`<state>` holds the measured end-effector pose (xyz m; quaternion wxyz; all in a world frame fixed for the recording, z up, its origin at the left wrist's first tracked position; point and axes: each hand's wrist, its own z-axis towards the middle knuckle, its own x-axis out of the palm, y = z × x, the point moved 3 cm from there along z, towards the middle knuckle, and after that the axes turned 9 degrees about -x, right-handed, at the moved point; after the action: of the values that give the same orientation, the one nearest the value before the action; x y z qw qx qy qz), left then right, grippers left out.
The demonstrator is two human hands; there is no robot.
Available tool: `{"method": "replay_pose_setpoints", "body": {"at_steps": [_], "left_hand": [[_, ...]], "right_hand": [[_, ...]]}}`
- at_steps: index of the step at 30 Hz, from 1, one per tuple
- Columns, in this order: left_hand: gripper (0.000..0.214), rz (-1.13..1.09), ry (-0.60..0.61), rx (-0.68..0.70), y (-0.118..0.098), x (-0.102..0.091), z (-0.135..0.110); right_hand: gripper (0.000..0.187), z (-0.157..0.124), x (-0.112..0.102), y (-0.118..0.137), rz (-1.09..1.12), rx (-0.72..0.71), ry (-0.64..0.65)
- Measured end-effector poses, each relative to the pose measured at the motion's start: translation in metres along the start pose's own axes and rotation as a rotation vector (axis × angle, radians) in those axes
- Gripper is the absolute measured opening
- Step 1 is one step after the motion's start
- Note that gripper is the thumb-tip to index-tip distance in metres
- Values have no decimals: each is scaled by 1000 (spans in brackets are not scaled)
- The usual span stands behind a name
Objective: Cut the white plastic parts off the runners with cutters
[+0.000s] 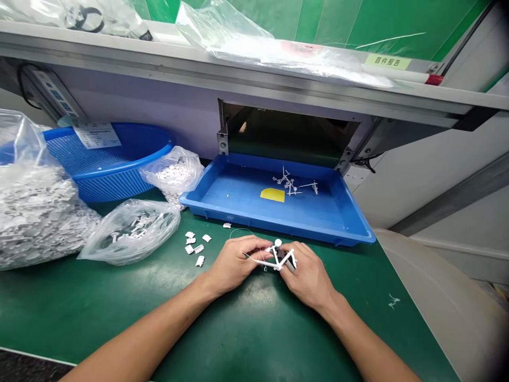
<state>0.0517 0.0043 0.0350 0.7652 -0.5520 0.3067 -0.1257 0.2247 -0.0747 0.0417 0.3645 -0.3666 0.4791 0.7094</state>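
Head view. Your left hand [234, 260] and right hand [308, 277] meet low over the green surface [99, 313], close to your body. Between them is a white plastic runner [274, 258], a thin branching frame. Your left grip is closed on its left side, thumb on top. Your right grip is closed on its right side and seems also to hold a dark tool [284, 258], with a grey handle [291, 266] showing below it. Your fingers hide most of the tool, so you cannot tell its type; it may be cutters. Holding the runner from both sides appears to keep it from flexing near the tool.

Loose white parts [194, 248] lie just left of your hands, within short reach and apart from the bags. Ahead, a blue tray [226, 183] holds runner scraps [294, 183] and a yellow note [272, 195]. It sits right under an opening [286, 138] in the panel, perhaps to catch what passes through. Farther left are a small bag of runners [131, 232], a bag of parts [173, 172], a large bag of parts [35, 212] and a blue basket [119, 170], all kept clear of your working space.
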Motion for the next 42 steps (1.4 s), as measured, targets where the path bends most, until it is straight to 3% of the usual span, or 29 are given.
{"method": "replay_pose_setpoints", "body": {"at_steps": [10,15,19,22,27,29,31,33,35,37,40,42], "left_hand": [[20,19,5,16,5,4,-1],[20,27,34,-87,23,15,6],[25,-17,-6,-145,22,13,11],[27,9,-180,-146,7,-26,9],[36,213,-765,-164,-10,-161,-32],[35,459,-795,-240,-7,-204,-55],[34,685,-705,-298,0,-224,-74],[35,751,-676,-277,5,-222,-88],[31,677,-667,-225,3,-201,-96],[25,580,-442,-188,-2,-165,-94],[20,504,41,-125,-15,-105,-87],[18,497,203,-137,-21,-76,-86]], "right_hand": [[10,-4,8,-6,-54,3,85],[9,0,8,-18,-56,142,178],[12,4,-9,-40,-74,254,105],[15,-2,-14,-54,-86,239,77],[23,-11,9,-68,-193,177,134],[25,-12,16,-68,-202,168,147],[26,-11,16,-65,-203,178,169],[25,-10,12,-61,-219,188,188],[24,-8,8,-58,-252,185,188],[23,-6,5,-57,-277,177,176],[20,-5,4,-56,-284,166,170],[18,-6,3,-56,-285,157,167]]}}
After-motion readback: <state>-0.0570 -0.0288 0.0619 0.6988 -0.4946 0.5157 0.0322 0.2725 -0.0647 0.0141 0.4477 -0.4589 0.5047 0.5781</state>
